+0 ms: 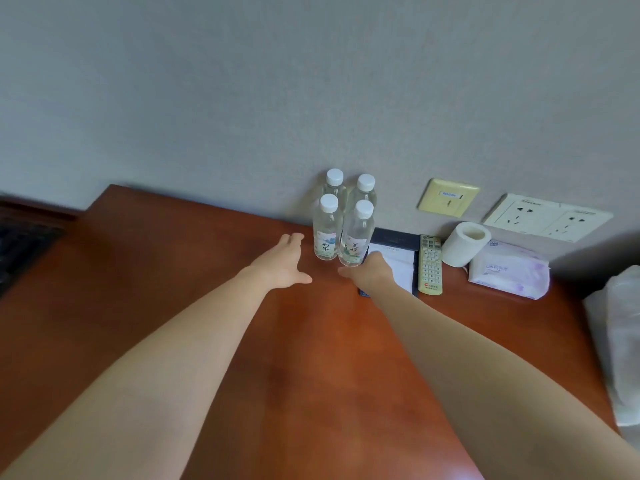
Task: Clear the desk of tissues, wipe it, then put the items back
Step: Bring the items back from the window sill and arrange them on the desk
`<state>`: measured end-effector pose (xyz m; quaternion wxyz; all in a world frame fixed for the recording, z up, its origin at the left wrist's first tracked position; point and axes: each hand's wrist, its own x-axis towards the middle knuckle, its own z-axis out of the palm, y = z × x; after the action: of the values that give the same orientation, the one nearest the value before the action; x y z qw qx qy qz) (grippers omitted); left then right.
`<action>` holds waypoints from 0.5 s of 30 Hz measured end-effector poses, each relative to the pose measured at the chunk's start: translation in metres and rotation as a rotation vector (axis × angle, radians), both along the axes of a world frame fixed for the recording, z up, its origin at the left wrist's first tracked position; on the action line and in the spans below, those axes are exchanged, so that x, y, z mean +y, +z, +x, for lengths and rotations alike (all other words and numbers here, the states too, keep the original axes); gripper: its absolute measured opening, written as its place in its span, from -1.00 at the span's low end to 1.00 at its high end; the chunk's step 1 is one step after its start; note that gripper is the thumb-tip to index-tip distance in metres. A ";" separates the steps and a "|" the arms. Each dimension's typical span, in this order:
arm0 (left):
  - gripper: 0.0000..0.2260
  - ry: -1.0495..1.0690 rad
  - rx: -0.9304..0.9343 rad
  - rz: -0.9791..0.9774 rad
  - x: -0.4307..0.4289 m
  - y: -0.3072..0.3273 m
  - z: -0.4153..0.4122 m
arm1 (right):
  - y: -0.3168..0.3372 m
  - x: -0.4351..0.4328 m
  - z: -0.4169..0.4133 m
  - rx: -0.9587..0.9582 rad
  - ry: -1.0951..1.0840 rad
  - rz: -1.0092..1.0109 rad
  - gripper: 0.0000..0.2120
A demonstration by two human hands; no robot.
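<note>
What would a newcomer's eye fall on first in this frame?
Two bare arms stretch across the reddish-brown desk, the left hand and right hand open near four clear water bottles standing by the wall. Right of them sit a notepad, a remote, a toilet roll and a tissue pack.

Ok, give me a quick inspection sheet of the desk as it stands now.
Surface: brown glossy wooden desk.
Job's things: four water bottles upright, clustered by the wall; notepad, remote, toilet roll and tissue pack in a row to their right.
Clutter: nothing seen.
Hands: left hand open beside the water bottles, apparently not touching; right hand open over the notepad, contact with the bottles unclear.
Cables: nothing seen.
Surroundings: grey wall with wall sockets; pale plastic bag at the right edge.
</note>
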<state>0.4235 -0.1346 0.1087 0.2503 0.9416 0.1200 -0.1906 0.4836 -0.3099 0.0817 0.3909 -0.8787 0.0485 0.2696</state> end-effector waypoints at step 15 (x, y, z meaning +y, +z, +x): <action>-0.33 -0.297 -0.168 0.289 -0.098 0.129 -0.121 | 0.135 -0.116 -0.133 -0.391 0.534 -0.429 -0.46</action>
<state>0.3026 -0.2328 0.2377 0.0908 0.9876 -0.0150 -0.1272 0.3505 -0.4262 0.2167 0.1164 -0.9570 -0.2019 0.1731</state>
